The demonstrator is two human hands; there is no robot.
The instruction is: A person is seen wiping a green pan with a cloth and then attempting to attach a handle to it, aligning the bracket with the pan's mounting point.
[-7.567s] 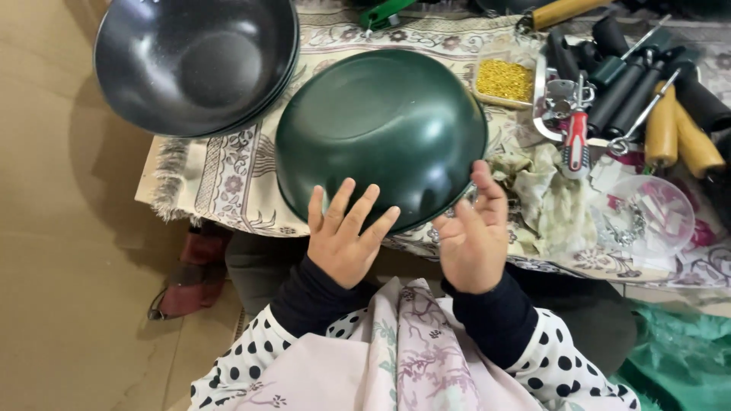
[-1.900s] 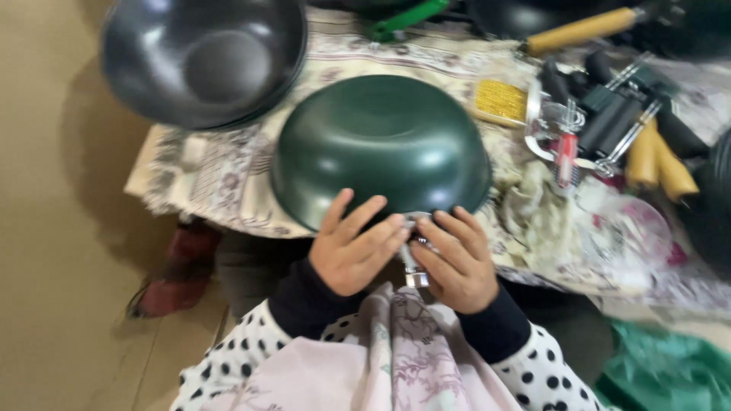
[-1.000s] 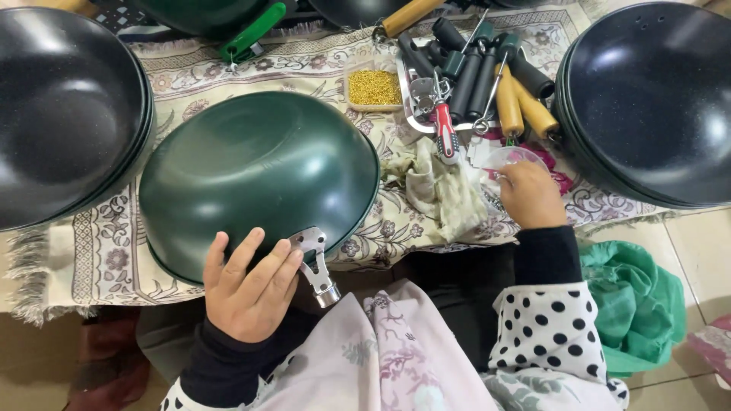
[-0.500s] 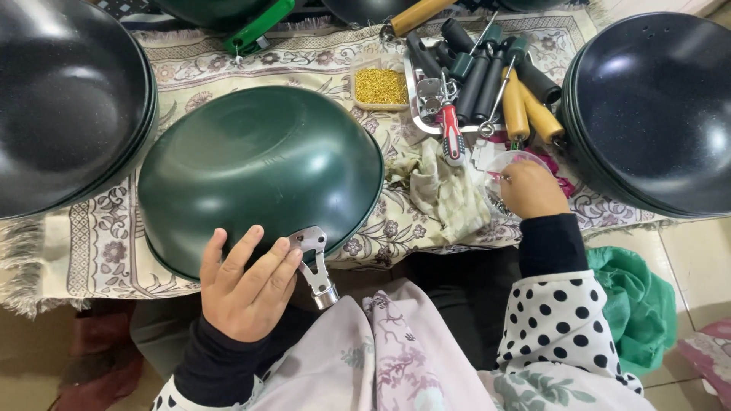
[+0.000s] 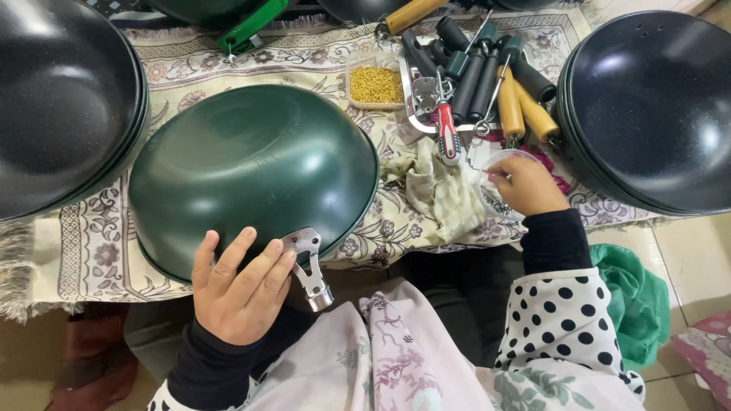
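Left hand steadies green pan; right hand reaches into clear container

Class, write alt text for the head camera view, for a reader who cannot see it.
A person's left hand presses a metal handle bracket against the rim of an upturned green pan on a patterned cloth. Their right hand reaches into a small clear container beside a crumpled rag and a tray of handles.

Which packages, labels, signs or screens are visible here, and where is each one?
No labels, signs or screens are visible.
Small clear tray: behind the green pan, square, full of yellow bits.
Clear round container: under the right hand, contents too small to tell.
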